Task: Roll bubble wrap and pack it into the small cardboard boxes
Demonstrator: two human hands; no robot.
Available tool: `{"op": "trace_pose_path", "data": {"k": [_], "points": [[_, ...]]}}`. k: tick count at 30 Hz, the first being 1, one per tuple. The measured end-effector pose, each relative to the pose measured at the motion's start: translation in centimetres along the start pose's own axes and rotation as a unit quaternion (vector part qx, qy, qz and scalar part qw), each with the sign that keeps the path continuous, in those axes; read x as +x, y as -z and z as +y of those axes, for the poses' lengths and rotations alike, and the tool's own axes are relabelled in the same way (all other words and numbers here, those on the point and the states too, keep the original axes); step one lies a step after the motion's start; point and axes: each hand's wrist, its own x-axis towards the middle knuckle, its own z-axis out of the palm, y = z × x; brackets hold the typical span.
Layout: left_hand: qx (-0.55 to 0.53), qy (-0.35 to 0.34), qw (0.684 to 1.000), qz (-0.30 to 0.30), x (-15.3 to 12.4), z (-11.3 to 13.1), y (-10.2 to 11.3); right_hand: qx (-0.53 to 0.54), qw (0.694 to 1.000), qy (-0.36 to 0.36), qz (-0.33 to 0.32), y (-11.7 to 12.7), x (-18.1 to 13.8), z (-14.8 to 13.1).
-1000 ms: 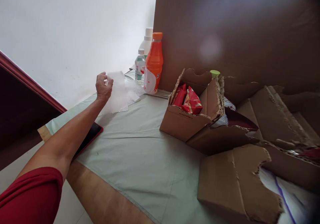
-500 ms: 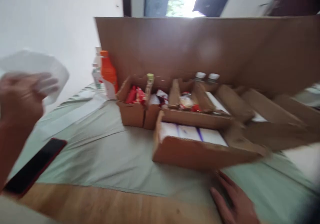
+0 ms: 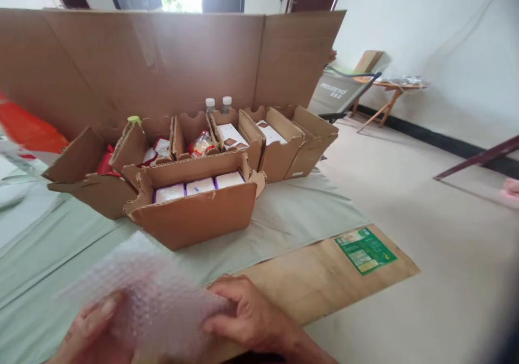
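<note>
A clear sheet of bubble wrap [image 3: 158, 293], blurred in part, is stretched low over the table's front edge between my two hands. My left hand [image 3: 91, 326] grips its left side, the thumb in sight and the other fingers partly hidden by the plastic. On the opposite side, my right hand [image 3: 247, 315] pinches the sheet's edge between thumb and fingers. Just beyond stands a long cardboard box [image 3: 198, 218] holding white packs [image 3: 200, 186] with purple edges.
Behind it, several cardboard bins [image 3: 279, 156] hold red packets, a bread-like pack [image 3: 201, 143] and white boxes [image 3: 231, 136]. A tall cardboard panel [image 3: 182, 61] rises behind them. An orange bottle [image 3: 28, 126] is at left. A green label [image 3: 365, 250] marks the wooden board [image 3: 308, 283]; a chair [image 3: 336, 91] stands beyond.
The view has swung right. My left hand has brought the sheet from the far left down to the front. My right hand, empty before by the table edge, now grips it too.
</note>
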Motion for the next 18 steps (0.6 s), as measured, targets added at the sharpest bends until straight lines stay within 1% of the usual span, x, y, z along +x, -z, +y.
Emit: {"op": "trace_pose_path", "data": {"k": [2,3,5,6,8,9,10,11,12,13,14,15,16,17,18], "points": [[-0.034,0.057,0.995,0.078,-0.2,-0.9,-0.1,0.068,0.996,-0.05,0.017,1.6,-1.2,1.5],[-0.043,0.074,0.992,0.098,-0.3,-1.2,-0.2,0.091,0.993,-0.064,0.029,2.6,-1.8,1.9],[-0.03,0.075,0.994,0.08,-0.4,-1.5,-0.6,0.096,0.992,-0.074,0.046,4.7,-2.7,2.1],[-0.007,0.053,0.996,0.071,-0.4,-1.7,-0.8,0.083,0.992,-0.08,0.056,5.7,-2.9,1.9],[0.089,-0.018,0.994,0.062,-0.2,-2.3,-1.1,0.027,0.992,-0.094,0.076,7.4,-2.6,1.5],[0.158,-0.059,0.984,0.058,0.0,-2.7,-1.3,-0.024,0.991,-0.097,0.088,8.1,-2.3,1.4],[0.235,-0.097,0.966,0.053,0.2,-3.2,-1.4,-0.094,0.985,-0.096,0.105,8.7,-1.9,1.4],[0.309,-0.131,0.941,0.049,0.5,-3.6,-1.4,-0.182,0.971,-0.087,0.132,9.2,-1.5,1.6],[0.372,-0.16,0.913,0.045,0.6,-3.9,-1.3,-0.278,0.943,-0.069,0.167,9.6,-1.3,2.0],[0.418,-0.185,0.888,0.043,0.8,-4.2,-1.1,-0.373,0.903,-0.042,0.21,10.1,-1.2,2.4],[0.448,-0.207,0.869,0.043,0.8,-4.3,-0.9,-0.453,0.853,-0.009,0.258,10.5,-1.2,2.9],[0.465,-0.223,0.856,0.039,0.7,-4.3,-0.7,-0.515,0.802,0.025,0.3,10.9,-1.4,3.4],[0.473,-0.243,0.846,0.033,0.5,-4.2,-0.6,-0.557,0.758,0.059,0.334,11.2,-1.7,3.7],[0.476,-0.265,0.838,0.023,0.3,-4.1,-0.5,-0.583,0.727,0.089,0.353,11.3,-2.0,4.0],[0.477,-0.292,0.829,0.005,0.0,-3.8,-0.7,-0.596,0.708,0.115,0.361,11.2,-2.1,4.0]]}}
